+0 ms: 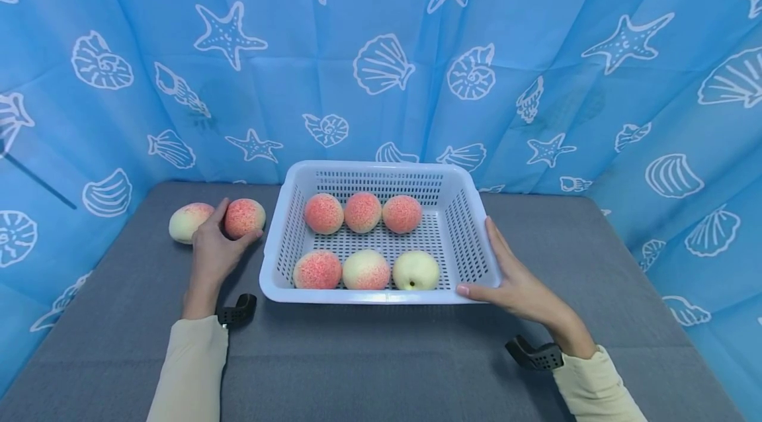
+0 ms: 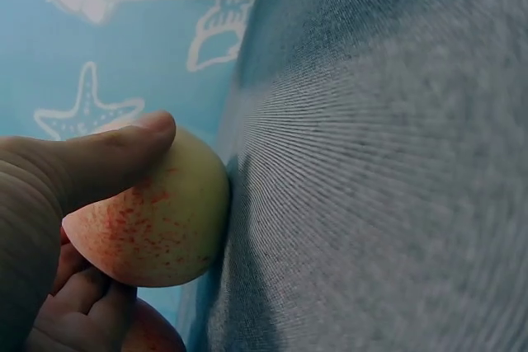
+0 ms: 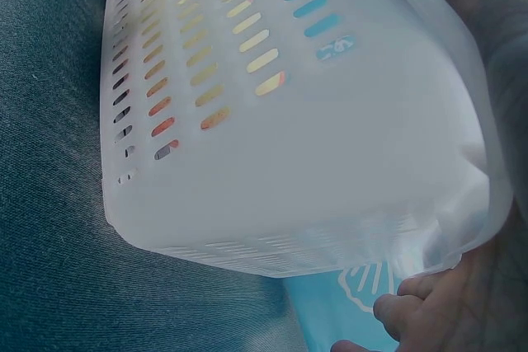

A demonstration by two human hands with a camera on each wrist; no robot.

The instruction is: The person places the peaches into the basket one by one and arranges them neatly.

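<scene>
On the left of the grey cloth, my left hand [image 1: 213, 253] grips a red-speckled peach [image 1: 247, 218], thumb on its near right side. The left wrist view shows the thumb and curled fingers around that peach [image 2: 169, 224], which sits at the cloth. A paler peach [image 1: 186, 223] lies just left of the hand. My right hand [image 1: 524, 290] holds the front right corner of a white plastic basket [image 1: 387, 297], thumb on the front rim and fingers along the right side. Some right fingers are hidden behind the basket wall [image 3: 330, 154].
Inside the basket, three reddish peaches [image 1: 363, 212] form the back row. The front row has a red peach [image 1: 317, 270], a half-pink one [image 1: 366, 270] and a pale one [image 1: 415, 270]. Behind the table hangs a blue curtain [image 1: 333, 98] with white shell prints.
</scene>
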